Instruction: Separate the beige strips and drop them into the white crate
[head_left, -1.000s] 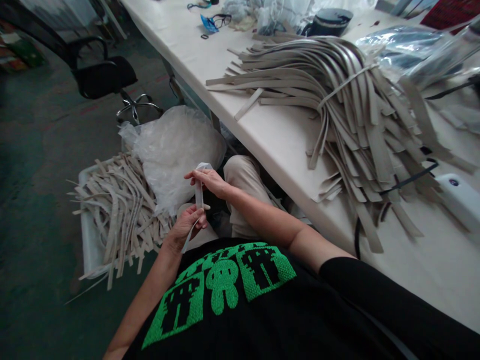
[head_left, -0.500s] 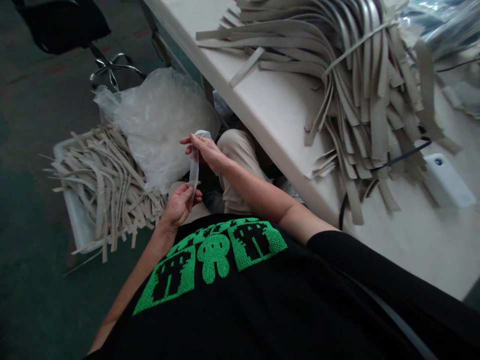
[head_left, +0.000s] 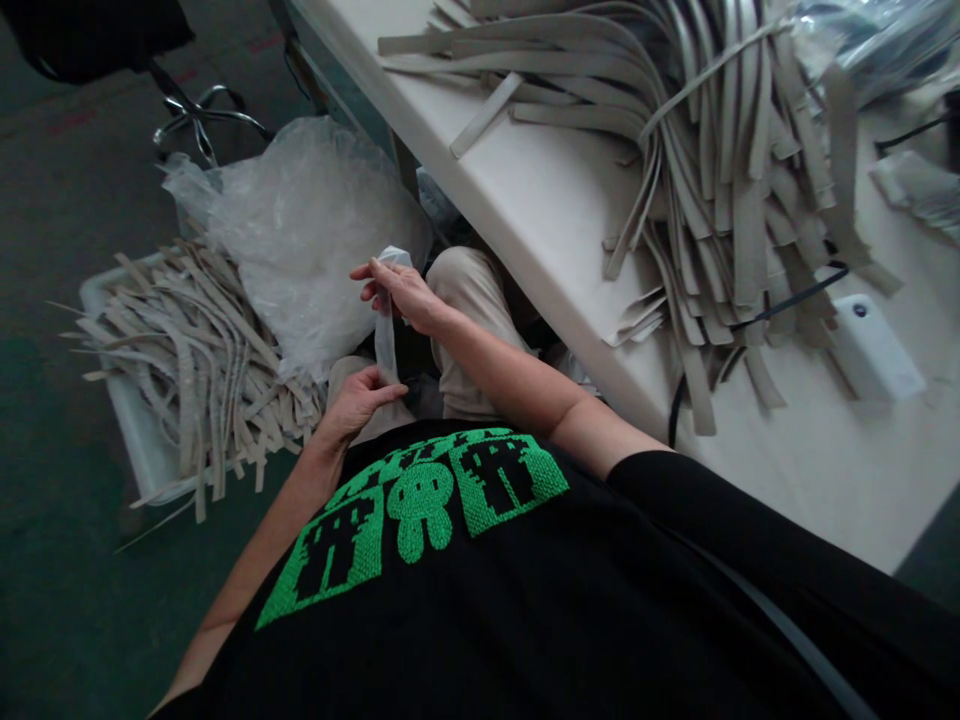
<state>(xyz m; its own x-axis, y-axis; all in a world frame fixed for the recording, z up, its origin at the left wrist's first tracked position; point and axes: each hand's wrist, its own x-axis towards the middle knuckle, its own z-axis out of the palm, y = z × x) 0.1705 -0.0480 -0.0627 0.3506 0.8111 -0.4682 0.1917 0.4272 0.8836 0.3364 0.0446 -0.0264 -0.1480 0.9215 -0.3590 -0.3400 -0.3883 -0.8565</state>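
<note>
Over my lap I hold one pale strip (head_left: 386, 335) upright between both hands. My right hand (head_left: 397, 292) pinches its folded top end, fingers closed on it. My left hand (head_left: 358, 400) grips its lower end near my black shirt. A white bin (head_left: 127, 425) heaped with similar beige strips sits on the floor to my left. A large pile of beige strips (head_left: 712, 170) lies on the white table (head_left: 555, 250) to my right, some hanging over the front edge.
A crumpled clear plastic bag (head_left: 307, 225) lies beside the bin. A white device (head_left: 874, 350) with a black cable rests on the table under the strips. An office chair base (head_left: 199, 110) stands at the upper left on dark green floor.
The view has tilted down and shifted. My left hand has slid down the strip, so more of it now shows taut between my hands.
</note>
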